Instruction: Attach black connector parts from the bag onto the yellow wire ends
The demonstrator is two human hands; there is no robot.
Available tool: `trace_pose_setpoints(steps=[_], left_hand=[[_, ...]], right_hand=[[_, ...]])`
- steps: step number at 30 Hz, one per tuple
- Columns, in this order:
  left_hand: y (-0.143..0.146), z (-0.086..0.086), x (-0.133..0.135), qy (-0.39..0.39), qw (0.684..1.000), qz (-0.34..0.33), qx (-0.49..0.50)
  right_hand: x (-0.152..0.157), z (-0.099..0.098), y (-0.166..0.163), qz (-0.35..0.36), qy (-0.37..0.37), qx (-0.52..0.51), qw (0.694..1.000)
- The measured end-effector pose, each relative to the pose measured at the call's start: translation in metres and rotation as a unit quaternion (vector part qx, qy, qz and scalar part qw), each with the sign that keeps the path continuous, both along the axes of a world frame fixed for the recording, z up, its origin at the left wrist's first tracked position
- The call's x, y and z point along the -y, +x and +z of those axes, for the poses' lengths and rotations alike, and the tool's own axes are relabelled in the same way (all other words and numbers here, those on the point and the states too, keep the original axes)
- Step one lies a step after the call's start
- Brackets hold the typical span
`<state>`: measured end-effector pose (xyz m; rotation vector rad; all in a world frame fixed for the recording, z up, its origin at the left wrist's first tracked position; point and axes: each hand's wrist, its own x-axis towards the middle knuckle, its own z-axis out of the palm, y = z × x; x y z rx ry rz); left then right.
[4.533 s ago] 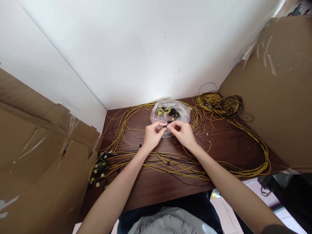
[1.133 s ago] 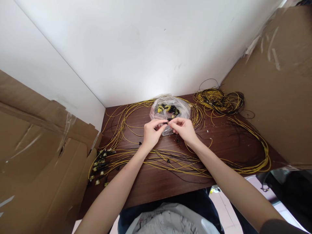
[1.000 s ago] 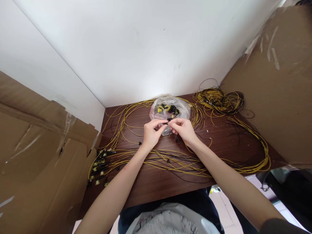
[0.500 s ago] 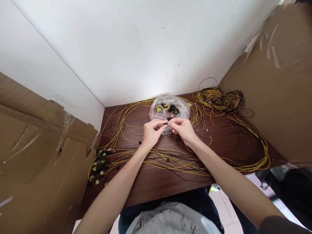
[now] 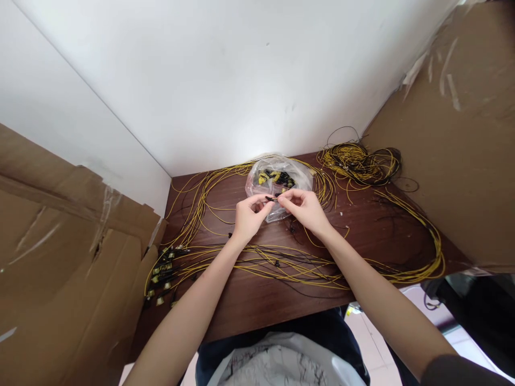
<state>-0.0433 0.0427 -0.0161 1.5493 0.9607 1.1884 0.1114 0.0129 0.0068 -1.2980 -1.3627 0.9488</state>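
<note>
A small black piece (image 5: 269,198) sits between the fingertips of both hands, just in front of and above the near edge of a clear plastic bag (image 5: 303,179). The left hand (image 5: 250,214) has thumb and forefinger clamped on it, with part of its dark body showing past their tips. The right hand (image 5: 304,210) has thumb and forefinger pinched together on a thin strand (image 5: 275,199) that reaches across the narrow gap to the piece; whether the two are joined is too small to tell.

The relation that counts is this short line between the hands. The black piece lies just to the left of the right fingers, and its long axis runs roughly from side to side — close to in line with the strand, tilted only a little. The left hand is the nearer one, since it grips the piece directly; the right meets it from the opposite side, its fingertips near but apart from the left ones.

Behind the fingers, black and yellow parts (image 5: 277,178) lie inside the bag. Yellow and black wires (image 5: 281,257) stretch across the dark brown surface (image 5: 241,319) below the forearms, their connectors (image 5: 163,276) gathered at the left end. A tangled wire bundle (image 5: 350,163) rests at the far right, beside the cardboard (image 5: 454,161).
</note>
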Motion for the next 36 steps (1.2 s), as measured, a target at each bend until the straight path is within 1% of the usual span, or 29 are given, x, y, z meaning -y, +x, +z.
trace_pose_setpoints(steps=[4, 6, 11, 14, 19, 29, 36], left_hand=[[-0.001, -0.003, -0.001, 0.004, 1.0, -0.014, -0.02], [-0.001, -0.004, -0.002, 0.007, 0.999, -0.024, -0.027], [-0.001, -0.002, -0.001, 0.003, 0.999, -0.039, -0.036], [-0.001, 0.0, 0.0, -0.002, 0.998, -0.039, -0.042], [-0.001, 0.001, 0.0, -0.004, 0.998, -0.044, -0.052], [-0.001, 0.006, 0.002, -0.004, 0.996, -0.059, -0.069], [-0.001, 0.006, 0.002, -0.005, 0.996, -0.06, -0.065]], right_hand=[[0.001, 0.0, 0.002, 0.006, 0.036, 0.052, 0.998], [0.001, 0.002, 0.003, 0.003, 0.067, 0.097, 0.993], [0.003, 0.006, 0.004, 0.011, 0.186, 0.229, 0.955], [0.004, 0.004, 0.004, 0.02, 0.222, 0.264, 0.939], [0.005, 0.003, 0.005, 0.023, 0.228, 0.288, 0.93], [0.005, 0.004, 0.005, 0.04, 0.235, 0.264, 0.935], [0.003, 0.002, 0.007, 0.046, 0.229, 0.254, 0.938]])
